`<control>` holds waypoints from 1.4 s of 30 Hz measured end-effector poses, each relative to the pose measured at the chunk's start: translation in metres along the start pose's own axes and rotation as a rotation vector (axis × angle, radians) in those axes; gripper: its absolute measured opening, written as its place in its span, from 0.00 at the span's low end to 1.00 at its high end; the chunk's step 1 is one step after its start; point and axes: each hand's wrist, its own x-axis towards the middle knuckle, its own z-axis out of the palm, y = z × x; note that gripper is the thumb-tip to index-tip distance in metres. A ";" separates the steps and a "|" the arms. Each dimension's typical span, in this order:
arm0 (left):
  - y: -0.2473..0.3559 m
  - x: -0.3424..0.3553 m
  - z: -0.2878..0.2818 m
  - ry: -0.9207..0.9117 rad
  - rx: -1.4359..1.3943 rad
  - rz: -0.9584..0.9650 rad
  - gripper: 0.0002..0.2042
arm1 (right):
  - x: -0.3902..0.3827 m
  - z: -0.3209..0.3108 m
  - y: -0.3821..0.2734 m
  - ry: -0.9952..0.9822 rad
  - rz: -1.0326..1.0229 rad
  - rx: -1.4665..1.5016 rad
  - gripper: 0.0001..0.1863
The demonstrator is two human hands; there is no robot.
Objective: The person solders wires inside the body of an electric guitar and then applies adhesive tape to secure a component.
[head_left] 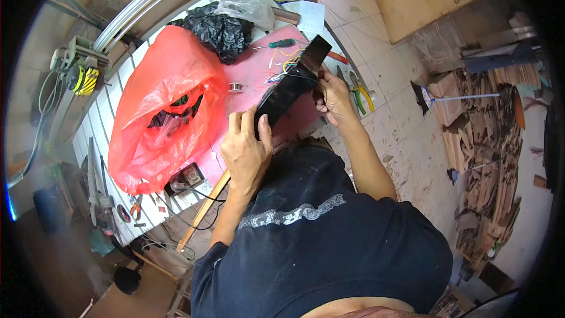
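Note:
A long, glossy black case [286, 95] is tilted over the pink mat, with thin coloured wires [288, 66] along its far side. My left hand [247, 144] grips the case's near left end, thumb on one side and fingers on the other. At the right edge of the case is my right hand [336, 99], its fingers curled in a pinch. A thin dark wire runs across the case toward those fingers; whether they hold it is hard to see. On the pink mat [250, 73], a small spool [235, 87] and a green-handled screwdriver [282, 43] lie beyond the case.
A large red plastic bag [138, 103] covers much of the slatted white table on the left. Black [220, 32] and clear bags [250, 0] lie behind it. Pliers [362, 97] rest at the right edge. Wood scraps [482, 159] are piled on the floor to the right.

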 end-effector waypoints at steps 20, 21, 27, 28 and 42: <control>0.000 0.000 -0.003 -0.019 -0.022 -0.094 0.11 | 0.000 0.007 -0.013 -0.049 0.130 0.117 0.12; 0.000 0.000 -0.002 -0.014 -0.028 -0.086 0.11 | 0.000 0.007 -0.014 -0.040 0.143 0.111 0.13; -0.003 0.002 -0.003 0.012 -0.036 -0.071 0.11 | 0.000 0.013 -0.015 -0.041 0.041 0.077 0.09; -0.004 0.002 -0.003 0.016 -0.035 -0.067 0.11 | -0.001 0.013 -0.016 -0.039 0.038 0.082 0.09; -0.008 0.007 0.000 0.021 0.046 0.017 0.11 | 0.017 0.016 0.015 0.038 -0.146 0.281 0.05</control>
